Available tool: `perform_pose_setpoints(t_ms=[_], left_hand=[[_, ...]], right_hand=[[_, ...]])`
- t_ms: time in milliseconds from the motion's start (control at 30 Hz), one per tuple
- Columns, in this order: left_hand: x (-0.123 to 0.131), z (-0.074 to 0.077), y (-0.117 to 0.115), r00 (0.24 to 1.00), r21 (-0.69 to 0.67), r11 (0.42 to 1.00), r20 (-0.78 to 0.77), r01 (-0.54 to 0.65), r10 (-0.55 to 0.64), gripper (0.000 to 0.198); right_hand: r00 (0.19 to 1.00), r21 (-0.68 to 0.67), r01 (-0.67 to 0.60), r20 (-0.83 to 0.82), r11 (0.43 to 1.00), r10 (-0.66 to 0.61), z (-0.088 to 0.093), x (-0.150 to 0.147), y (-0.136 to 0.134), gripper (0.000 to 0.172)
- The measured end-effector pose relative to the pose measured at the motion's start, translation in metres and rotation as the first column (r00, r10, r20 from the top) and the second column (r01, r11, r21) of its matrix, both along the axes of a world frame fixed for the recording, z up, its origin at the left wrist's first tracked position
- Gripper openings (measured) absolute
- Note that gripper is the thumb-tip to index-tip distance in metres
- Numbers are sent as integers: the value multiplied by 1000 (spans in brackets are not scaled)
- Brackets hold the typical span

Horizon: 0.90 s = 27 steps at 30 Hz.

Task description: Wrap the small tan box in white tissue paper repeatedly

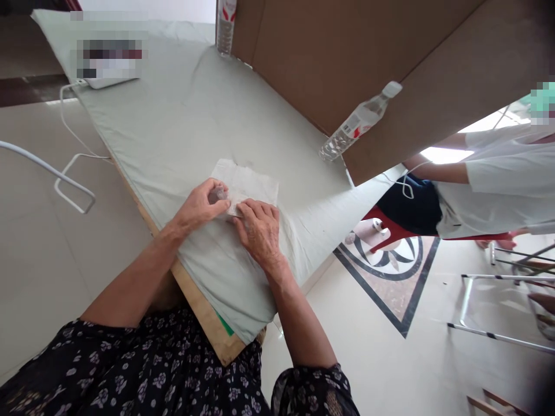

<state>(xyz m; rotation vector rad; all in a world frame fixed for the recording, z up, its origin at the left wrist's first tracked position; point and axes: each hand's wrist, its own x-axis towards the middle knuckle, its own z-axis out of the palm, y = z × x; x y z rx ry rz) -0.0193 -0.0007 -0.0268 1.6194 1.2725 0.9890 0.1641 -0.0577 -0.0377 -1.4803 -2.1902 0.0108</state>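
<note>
A white folded cloth (pixel 249 180) lies on the pale green sheet covering the table (pixel 182 115). My left hand (pixel 200 203) rests on the cloth's near left corner, fingers curled around a small grey object I cannot make out. My right hand (pixel 259 230) presses down on the near edge of the cloth, fingers bent and close together. The two hands almost touch over the cloth.
Brown cardboard panels (pixel 347 63) stand along the table's far side, with a plastic water bottle (pixel 358 122) leaning by them and another (pixel 225 26) at the top. A white device (pixel 113 78) with a cable sits far left. A person in a white shirt (pixel 498 179) sits at right.
</note>
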Motion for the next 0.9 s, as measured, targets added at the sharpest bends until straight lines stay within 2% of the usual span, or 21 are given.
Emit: perform_pose_setpoints(t_ms=[133, 233, 367, 533, 633, 733, 800, 900], left_hand=[[-13, 1, 3, 984, -6, 996, -154, -93, 91, 32], [-13, 0, 8, 935, 13, 989, -323, -150, 146, 30], [-9, -6, 8, 849, 36, 991, -512, -132, 131, 33], [-21, -12, 5, 773, 175, 963, -574, -206, 269, 40], [-27, -3, 3, 723, 104, 965, -645, -240, 249, 52], [-23, 11, 3, 655, -46, 965, -743, -256, 138, 58], [-19, 17, 4, 663, -117, 964, -745, -238, 73, 59], [-15, 19, 7, 748, -168, 960, -661, -225, 60, 51]], right_hand=[[995, -5, 2, 97, 1000, -2, 6, -3, -1, 34], [981, 14, -1, 196, 1000, -2, 12, -6, 2, 32], [963, -37, -59, 261, 998, 67, 24, -5, 7, 25], [942, -89, -95, 314, 991, 119, 35, -3, 13, 18], [935, -120, -67, 339, 991, 104, 38, -5, 14, 20], [932, -145, -53, 347, 988, 101, 41, -7, 13, 22], [929, -157, -48, 355, 986, 102, 43, -8, 12, 21], [923, -170, -44, 371, 984, 105, 46, -8, 12, 21]])
